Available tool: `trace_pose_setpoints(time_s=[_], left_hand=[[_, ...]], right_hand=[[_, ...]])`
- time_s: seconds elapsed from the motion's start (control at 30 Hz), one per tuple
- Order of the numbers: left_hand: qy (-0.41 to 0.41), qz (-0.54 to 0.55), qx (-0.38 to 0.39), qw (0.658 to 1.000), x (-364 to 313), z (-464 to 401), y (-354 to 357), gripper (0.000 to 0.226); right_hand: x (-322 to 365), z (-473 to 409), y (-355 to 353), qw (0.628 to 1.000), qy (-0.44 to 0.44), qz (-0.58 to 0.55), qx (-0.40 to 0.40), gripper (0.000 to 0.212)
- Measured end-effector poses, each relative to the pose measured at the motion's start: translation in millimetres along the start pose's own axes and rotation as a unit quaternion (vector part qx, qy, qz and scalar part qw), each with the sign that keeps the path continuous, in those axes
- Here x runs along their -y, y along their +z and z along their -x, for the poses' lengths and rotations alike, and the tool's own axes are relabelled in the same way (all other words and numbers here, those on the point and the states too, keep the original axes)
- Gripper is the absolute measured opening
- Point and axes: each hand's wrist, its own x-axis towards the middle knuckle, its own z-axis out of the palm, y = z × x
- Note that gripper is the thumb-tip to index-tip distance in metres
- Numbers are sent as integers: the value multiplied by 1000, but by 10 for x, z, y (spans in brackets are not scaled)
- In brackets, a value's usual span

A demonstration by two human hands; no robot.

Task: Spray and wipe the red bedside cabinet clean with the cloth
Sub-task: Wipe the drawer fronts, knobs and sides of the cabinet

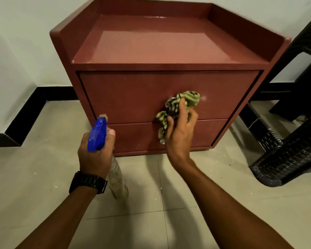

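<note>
The red bedside cabinet stands against the white wall, with two drawer fronts facing me and a rimmed top. My right hand presses a bunched green striped cloth against the upper drawer front, right of centre. A pale smear shows on the drawer just right of the cloth. My left hand grips a clear spray bottle with a blue trigger head, nozzle aimed at the lower left of the cabinet front. A black watch sits on my left wrist.
A black woven plastic chair stands close to the cabinet's right side. Beige floor tiles with white specks spread in front. A black skirting runs along the wall at the left.
</note>
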Motion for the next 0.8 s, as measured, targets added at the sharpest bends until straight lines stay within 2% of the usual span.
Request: trace_pose_setpoints(time_s=[0.07, 0.17, 0.27, 0.37, 0.43, 0.5, 0.57, 0.67, 0.73, 0.8], left_hand=[[7, -12, 0, 1000, 8, 10, -8, 25], [18, -12, 2, 1000, -5, 12, -28, 13], [27, -7, 1, 1000, -21, 0, -37, 16], [21, -11, -5, 1000, -8, -22, -50, 13], [20, -20, -13, 1000, 24, -34, -61, 23], [17, -22, -18, 999, 56, -46, -82, 31], [16, -26, -21, 999, 103, -67, -117, 32], [14, -42, -25, 999, 147, -78, -151, 32], [12, -42, -28, 999, 158, -78, -159, 29], [11, -47, -26, 998, 164, -79, -158, 29]], right_hand=[[10, 122, 24, 1000, -24, -1, 18, 52], [-17, 102, -5, 989, -98, 28, 104, 40], [-10, -157, -52, 990, -118, 65, 52, 30], [-16, -158, -46, 992, -103, 76, 21, 38], [-28, -76, -21, 997, -53, 45, 30, 49], [-38, -83, -31, 998, -43, 30, 27, 57], [-34, -201, -54, 996, -82, 41, 16, 55], [79, -374, -27, 983, -141, 116, -4, 38], [211, -442, 37, 957, -230, 179, -6, 30], [334, -473, 109, 913, -347, 216, 15, 28]])
